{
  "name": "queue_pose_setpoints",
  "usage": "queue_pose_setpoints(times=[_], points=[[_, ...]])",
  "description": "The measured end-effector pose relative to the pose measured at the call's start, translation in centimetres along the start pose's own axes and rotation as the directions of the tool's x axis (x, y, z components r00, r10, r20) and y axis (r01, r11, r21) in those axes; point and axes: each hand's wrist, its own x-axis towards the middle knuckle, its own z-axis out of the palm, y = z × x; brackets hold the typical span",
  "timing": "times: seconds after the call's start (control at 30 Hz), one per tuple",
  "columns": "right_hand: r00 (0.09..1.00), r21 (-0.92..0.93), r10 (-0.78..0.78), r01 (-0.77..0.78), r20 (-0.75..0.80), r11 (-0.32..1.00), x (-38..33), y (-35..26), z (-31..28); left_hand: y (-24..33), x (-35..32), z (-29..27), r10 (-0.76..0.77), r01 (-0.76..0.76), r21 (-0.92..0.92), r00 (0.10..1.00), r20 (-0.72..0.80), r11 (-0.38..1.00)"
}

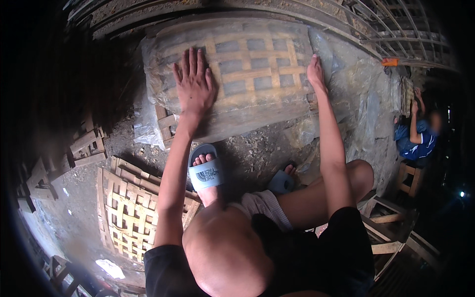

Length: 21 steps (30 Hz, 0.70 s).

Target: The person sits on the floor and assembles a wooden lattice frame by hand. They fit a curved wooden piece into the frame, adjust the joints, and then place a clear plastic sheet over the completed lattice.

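A woven slat panel, pale and wide-latticed, lies in front of me under a cloudy clear plastic sheet. On the left part of the plastic, my left hand rests palm down with its fingers spread. My right hand is closed at the panel's right edge, fingers together and partly hidden. It appears to grip that covered edge. Beneath the panel's near left corner, wooden slats show. Loose plastic hangs there, and more crumpled plastic lies beyond my right hand.
Another woven slat panel lies at lower left, beside my sandalled foot. Wooden frames stand at lower right. A co-worker sits at far right, hands at a slatted piece. Slatted racks line the back.
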Motion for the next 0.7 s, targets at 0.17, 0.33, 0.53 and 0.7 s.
queue_pose_setpoints(times=[0.17,0.33,0.53,0.7], points=[[0.923,-0.040,-0.377,0.381,0.077,0.924,-3.2,-8.2,3.8,-0.9,-0.5,-0.7,-0.008,0.007,0.029,1.000,0.022,1.000],[0.925,-0.128,-0.380,0.378,0.008,0.917,-3.2,-7.0,4.5,-0.2,0.1,-0.7,0.004,-0.005,0.007,1.000,0.019,1.000],[0.981,-0.104,-0.194,0.192,-0.012,0.976,-2.3,-4.9,2.4,-0.3,-0.3,-0.4,-0.011,0.011,0.004,0.999,0.033,1.000],[0.965,-0.047,-0.241,0.237,-0.107,0.970,-1.3,-6.0,2.3,0.0,-0.1,-0.7,-0.022,0.022,-0.012,0.998,0.050,1.000]])
